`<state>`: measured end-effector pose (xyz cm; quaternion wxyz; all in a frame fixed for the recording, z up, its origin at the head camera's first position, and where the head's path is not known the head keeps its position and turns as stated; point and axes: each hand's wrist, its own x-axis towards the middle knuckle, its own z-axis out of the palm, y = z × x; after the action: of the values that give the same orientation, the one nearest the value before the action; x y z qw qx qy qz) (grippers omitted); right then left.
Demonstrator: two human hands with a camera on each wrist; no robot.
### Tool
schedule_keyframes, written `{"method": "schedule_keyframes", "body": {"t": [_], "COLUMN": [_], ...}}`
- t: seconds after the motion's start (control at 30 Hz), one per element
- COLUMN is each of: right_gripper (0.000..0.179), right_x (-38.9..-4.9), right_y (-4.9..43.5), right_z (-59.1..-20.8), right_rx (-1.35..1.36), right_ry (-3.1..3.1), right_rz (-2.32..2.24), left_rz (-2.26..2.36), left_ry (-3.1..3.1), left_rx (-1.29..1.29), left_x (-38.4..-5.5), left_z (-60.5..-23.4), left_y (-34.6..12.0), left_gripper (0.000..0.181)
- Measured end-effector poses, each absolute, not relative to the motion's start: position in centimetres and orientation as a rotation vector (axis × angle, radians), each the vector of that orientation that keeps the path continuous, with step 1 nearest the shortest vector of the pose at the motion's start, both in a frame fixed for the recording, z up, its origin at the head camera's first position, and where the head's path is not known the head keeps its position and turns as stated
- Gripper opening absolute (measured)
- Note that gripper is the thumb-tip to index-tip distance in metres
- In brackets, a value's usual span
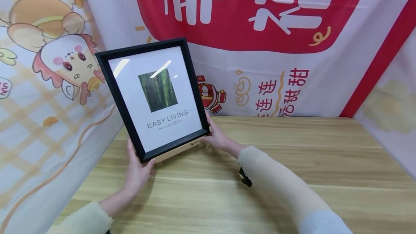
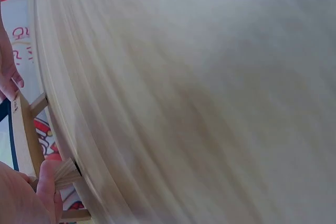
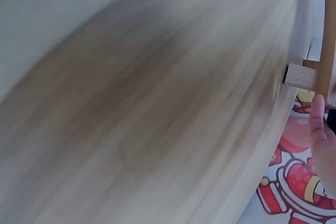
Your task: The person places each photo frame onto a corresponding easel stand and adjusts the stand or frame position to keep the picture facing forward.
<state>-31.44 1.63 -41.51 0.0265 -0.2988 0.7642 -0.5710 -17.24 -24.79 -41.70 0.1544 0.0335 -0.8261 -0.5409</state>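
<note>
A black picture frame (image 1: 159,125), with a bamboo photo and the words "EASY LIVING", leans back on a small wooden easel (image 1: 177,151) and is turned slightly on the table. At its lower left corner my left hand (image 1: 138,174) grips the easel, thumb by the ledge and fingers up the frame's side. My right hand (image 1: 218,137) grips the lower right corner the same way. In the left wrist view a wooden easel leg (image 2: 67,174) shows beside the left thumb. The right wrist view shows the right thumb against the ledge (image 3: 326,51); the other fingers are mostly hidden.
The wood-grain table (image 1: 312,176) extends to the right and toward me. A cloth with a red printed panel (image 1: 240,31) hangs behind it, and a cartoon-print cloth (image 1: 32,118) hangs at left. Part of a small dark object (image 1: 245,178) shows beside the right forearm.
</note>
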Motion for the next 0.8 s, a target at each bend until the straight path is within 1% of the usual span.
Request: {"method": "schedule_keyframes", "body": {"t": [0.47,0.7,0.8], "right_gripper": [0.115,0.114,0.114], "right_x": [-29.9,-29.4,-29.0], "right_y": [6.1,8.2,9.4], "right_z": [-41.2,-41.2,-41.3], "right_rx": [-0.775,-0.793,-0.754], "right_ry": [2.46,2.437,2.438], "right_rz": [-1.739,-1.826,-1.847], "left_rz": [-1.531,-1.53,-1.527], "left_ry": [-2.437,-2.471,-2.499], "left_rx": [0.054,0.006,-0.009], "left_x": [-18.5,-19.3,-19.8], "left_z": [-42.0,-42.0,-42.1], "left_y": [-21.5,-19.9,-19.1], "left_gripper": [0.114,0.113,0.112]}}
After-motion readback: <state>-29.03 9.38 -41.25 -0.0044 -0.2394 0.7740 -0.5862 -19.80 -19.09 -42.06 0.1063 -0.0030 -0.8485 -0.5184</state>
